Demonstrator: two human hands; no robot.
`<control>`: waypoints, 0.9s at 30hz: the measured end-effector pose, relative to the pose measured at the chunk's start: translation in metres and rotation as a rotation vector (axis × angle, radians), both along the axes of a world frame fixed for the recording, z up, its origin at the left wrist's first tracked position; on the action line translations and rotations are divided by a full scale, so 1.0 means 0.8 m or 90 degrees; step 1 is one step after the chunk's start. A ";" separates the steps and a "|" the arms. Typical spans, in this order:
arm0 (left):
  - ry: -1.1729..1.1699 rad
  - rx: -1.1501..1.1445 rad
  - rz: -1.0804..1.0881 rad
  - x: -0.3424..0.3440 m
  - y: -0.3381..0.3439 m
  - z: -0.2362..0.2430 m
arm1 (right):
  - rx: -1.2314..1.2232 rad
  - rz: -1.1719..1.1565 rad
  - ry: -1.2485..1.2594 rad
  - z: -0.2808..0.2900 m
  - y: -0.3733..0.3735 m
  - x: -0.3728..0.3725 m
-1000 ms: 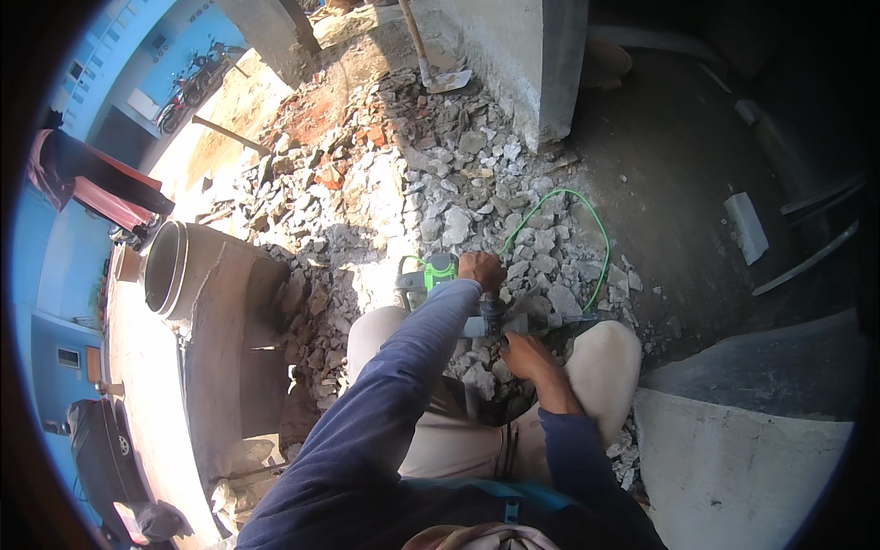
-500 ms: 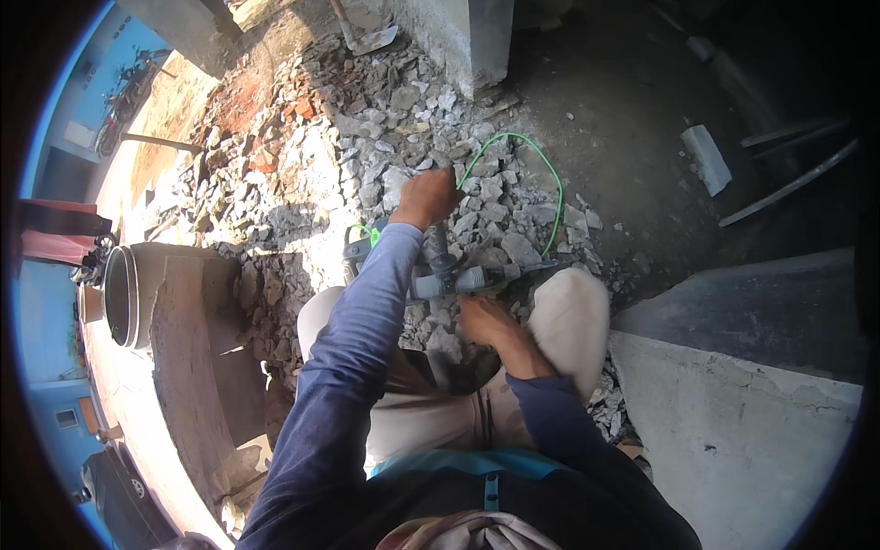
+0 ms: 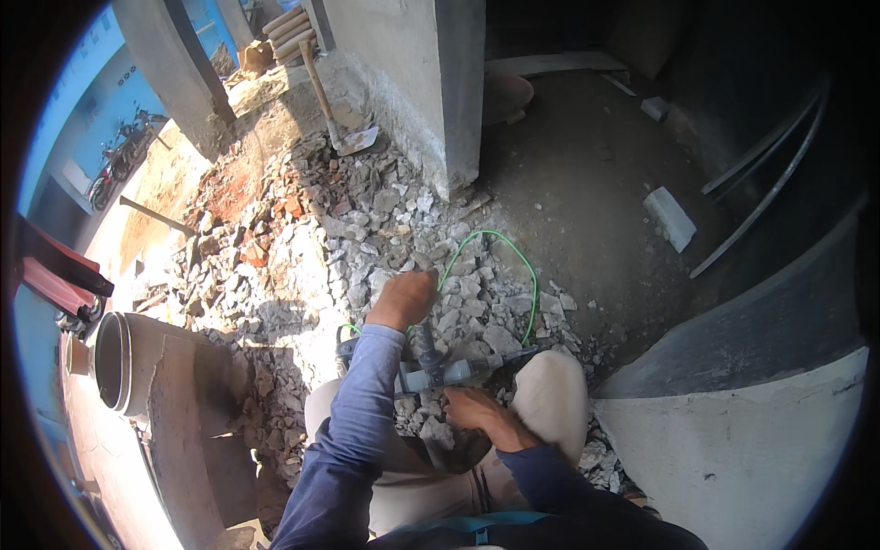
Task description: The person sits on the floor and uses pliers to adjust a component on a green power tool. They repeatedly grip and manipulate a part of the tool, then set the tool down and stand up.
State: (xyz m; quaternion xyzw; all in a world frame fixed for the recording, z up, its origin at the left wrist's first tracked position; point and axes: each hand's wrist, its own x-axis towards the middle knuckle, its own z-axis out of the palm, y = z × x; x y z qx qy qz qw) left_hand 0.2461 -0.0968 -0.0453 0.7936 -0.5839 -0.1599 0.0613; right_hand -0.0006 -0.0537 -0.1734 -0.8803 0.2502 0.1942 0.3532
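A grey and black rotary hammer (image 3: 426, 378) lies across the rubble between my knees, its bit end toward the right knee. My left hand (image 3: 403, 299) is closed on top of its side handle (image 3: 423, 345), which stands up from the body. My right hand (image 3: 478, 411) is just on the near side of the tool, low over the broken concrete. Its fingers are curled, but their tips and whatever they hold are hidden. A green cord (image 3: 533, 291) loops over the stones beyond the tool, and a bit of green shows at its rear end.
Concrete rubble (image 3: 385, 197) spreads ahead and left, with a hoe (image 3: 330, 119) lying at its far edge. A pillar (image 3: 458, 110) rises beyond. Left stands a round drum (image 3: 115, 362); a concrete slab (image 3: 733, 440) is close on my right. A pale block (image 3: 670, 218) lies further right.
The view has tilted up, so the scene sits lower and more of the far pillar and hoe shows. My left hand stays on the side handle; my right hand stays low beside the tool.
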 end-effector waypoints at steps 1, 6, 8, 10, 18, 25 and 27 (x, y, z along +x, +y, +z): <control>-0.001 -0.009 0.004 -0.001 0.000 0.004 | -0.008 0.013 0.001 -0.007 0.002 0.001; 0.022 0.000 -0.001 -0.002 0.006 0.005 | 0.003 0.037 -0.004 -0.034 0.000 -0.001; 0.019 -0.009 -0.011 -0.007 -0.004 0.022 | -0.040 0.026 -0.075 -0.057 -0.008 -0.007; 0.016 -0.010 -0.016 -0.010 -0.006 0.028 | -0.015 0.022 -0.037 -0.042 -0.008 -0.008; 0.191 0.055 -0.010 -0.078 -0.009 0.070 | 0.119 0.113 0.094 0.095 0.118 -0.046; 0.298 0.136 -0.166 -0.169 0.050 0.045 | 0.061 -0.104 -0.119 0.192 0.150 -0.088; 0.167 0.224 -0.329 -0.105 0.174 -0.016 | 0.077 -0.206 -0.171 0.251 0.131 -0.070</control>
